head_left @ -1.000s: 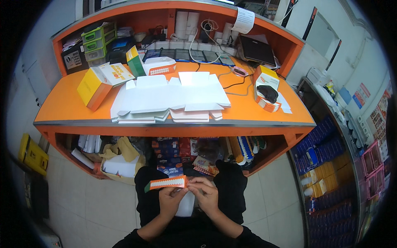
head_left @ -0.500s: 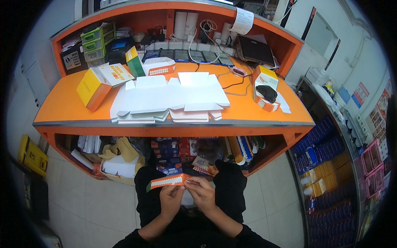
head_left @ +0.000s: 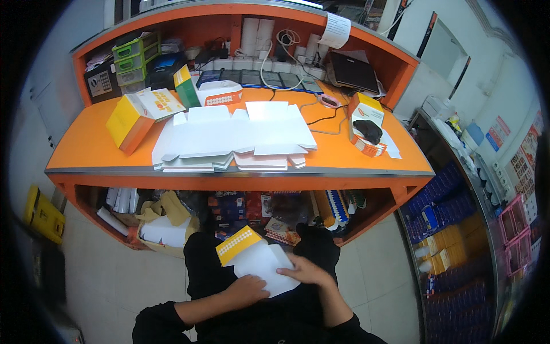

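Over my lap lies a partly folded carton (head_left: 259,267), its white inner side up and a yellow panel with a row of white shapes at its far left end. My left hand (head_left: 247,290) grips the near edge with curled fingers. At the right edge my right hand (head_left: 307,270) holds the raised white flap, fingers partly hidden by the card. On the orange desk ahead, a stack of flat white carton blanks (head_left: 235,135) overhangs the front edge slightly. A yellow and orange carton (head_left: 127,123) leans at its left.
A green and white carton (head_left: 186,86) stands behind the stack. At right is an open carton (head_left: 366,109) with a black object (head_left: 368,131). Phones or tablets (head_left: 252,77) and cables line the desk's back. The shelf below holds boxes and a brown bag (head_left: 166,209).
The carton has turned from its narrow orange side to its white inside and yellow panel. My hands have moved apart, the left to the near edge, the right to the right side.
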### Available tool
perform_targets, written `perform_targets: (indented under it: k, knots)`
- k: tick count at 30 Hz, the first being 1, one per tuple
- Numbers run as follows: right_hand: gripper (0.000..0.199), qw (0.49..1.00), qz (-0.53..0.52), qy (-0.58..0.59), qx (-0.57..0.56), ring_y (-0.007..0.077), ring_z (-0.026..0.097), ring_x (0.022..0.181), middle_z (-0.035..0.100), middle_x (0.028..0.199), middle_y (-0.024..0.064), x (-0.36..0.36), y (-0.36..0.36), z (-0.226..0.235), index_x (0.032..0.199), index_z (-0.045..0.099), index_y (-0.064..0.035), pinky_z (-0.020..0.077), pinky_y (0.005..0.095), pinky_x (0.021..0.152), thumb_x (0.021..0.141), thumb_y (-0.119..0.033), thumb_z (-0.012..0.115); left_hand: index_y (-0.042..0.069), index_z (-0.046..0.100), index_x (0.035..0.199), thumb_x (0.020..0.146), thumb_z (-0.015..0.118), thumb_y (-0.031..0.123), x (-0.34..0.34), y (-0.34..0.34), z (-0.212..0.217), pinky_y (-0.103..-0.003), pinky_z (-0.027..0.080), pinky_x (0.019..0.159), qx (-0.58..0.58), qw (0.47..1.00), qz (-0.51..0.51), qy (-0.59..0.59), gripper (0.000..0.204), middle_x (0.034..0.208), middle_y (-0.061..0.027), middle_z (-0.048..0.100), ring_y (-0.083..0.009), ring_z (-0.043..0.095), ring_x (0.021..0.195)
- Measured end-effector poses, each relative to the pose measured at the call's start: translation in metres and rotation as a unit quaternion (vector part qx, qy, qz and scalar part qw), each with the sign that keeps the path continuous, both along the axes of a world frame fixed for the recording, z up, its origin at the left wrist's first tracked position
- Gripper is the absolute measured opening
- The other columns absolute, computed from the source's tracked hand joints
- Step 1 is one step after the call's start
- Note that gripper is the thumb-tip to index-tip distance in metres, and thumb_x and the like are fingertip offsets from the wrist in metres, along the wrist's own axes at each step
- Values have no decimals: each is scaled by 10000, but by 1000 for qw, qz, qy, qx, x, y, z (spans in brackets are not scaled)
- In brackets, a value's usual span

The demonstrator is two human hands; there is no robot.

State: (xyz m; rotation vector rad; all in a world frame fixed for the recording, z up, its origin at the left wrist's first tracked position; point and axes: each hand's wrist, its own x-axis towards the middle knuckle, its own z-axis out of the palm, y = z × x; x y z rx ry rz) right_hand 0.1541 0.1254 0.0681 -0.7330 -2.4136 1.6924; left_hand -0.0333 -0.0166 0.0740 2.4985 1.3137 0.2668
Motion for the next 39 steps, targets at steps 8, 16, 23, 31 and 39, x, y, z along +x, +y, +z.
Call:
perform_targets:
  k: [8, 16, 23, 31, 39]
  knots:
    - [338, 989, -145, 24, -26, 254, 648, 778, 636, 863, 195, -35, -51, -15, 1246, 520, -92, 485, 339, 696, 911, -134, 503, -11, 578, 911, 816, 634, 243, 4, 2, -54, -412, 456, 729, -165, 907, 282, -264, 277, 859, -182, 595, -324, 590, 841]
    - [184, 941, -155, 95, 286, 298, 604, 792, 624, 859, 120, -35, -43, 5, 972, 657, -54, 484, 390, 716, 793, -86, 632, -26, 598, 975, 866, 556, 74, 7, 9, -75, -286, 501, 769, -213, 604, 423, -641, 153, 902, -93, 641, -171, 624, 838]
    - [108, 945, -185, 111, 246, 241, 620, 740, 622, 811, 97, -42, -47, 2, 842, 673, -28, 493, 327, 625, 743, -63, 696, -61, 627, 999, 861, 565, 14, 7, 13, -43, -279, 519, 803, -241, 553, 376, -704, 169, 980, -117, 642, -171, 630, 860]
    - [94, 941, -190, 136, 246, 268, 603, 794, 608, 840, 115, -39, -39, 15, 868, 658, -16, 484, 353, 710, 777, -35, 650, -65, 625, 1024, 842, 626, 68, 9, 16, -24, -259, 507, 823, -225, 547, 364, -720, 226, 991, -132, 641, -159, 626, 871]
    - [141, 949, -167, 124, 237, 274, 596, 829, 612, 861, 99, -37, -44, 16, 919, 665, -35, 485, 356, 746, 780, -46, 640, -46, 632, 982, 842, 621, 63, 11, 16, -35, -262, 498, 788, -219, 522, 392, -725, 177, 930, -105, 633, -153, 620, 829]
